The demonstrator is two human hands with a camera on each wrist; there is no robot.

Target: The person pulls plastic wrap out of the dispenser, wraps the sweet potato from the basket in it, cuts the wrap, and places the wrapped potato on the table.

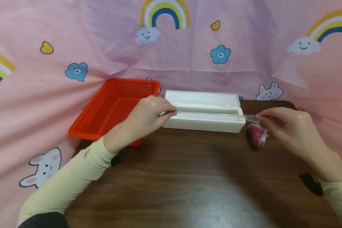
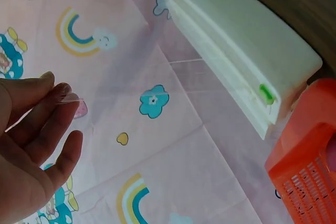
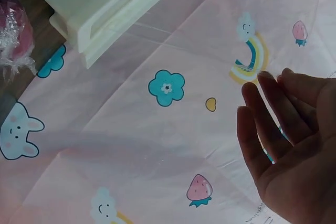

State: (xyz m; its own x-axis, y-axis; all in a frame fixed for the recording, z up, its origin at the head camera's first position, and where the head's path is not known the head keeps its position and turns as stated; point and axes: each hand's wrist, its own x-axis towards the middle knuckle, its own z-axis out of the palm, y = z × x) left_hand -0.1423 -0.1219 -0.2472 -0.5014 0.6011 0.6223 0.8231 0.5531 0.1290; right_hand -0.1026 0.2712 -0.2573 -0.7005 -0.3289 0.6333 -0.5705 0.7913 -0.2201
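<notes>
Evidently, thumbs to fingertips, your left hand [image 1: 155, 110] and right hand [image 1: 293, 128] pinching one clear film [image 1: 211, 116], held above one open white box [image 1: 199, 126], one wrapped red item [image 1: 256, 135] beside it, one orange basket [image 1: 85, 136], left sleeve [image 1: 77, 172] lettering unreadably small.

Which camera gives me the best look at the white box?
The head view: both ends of the box show, with its lid open, though the left hand hides a bit. The left wrist view crops it but shows a green part; the right wrist view crops it too.
</notes>
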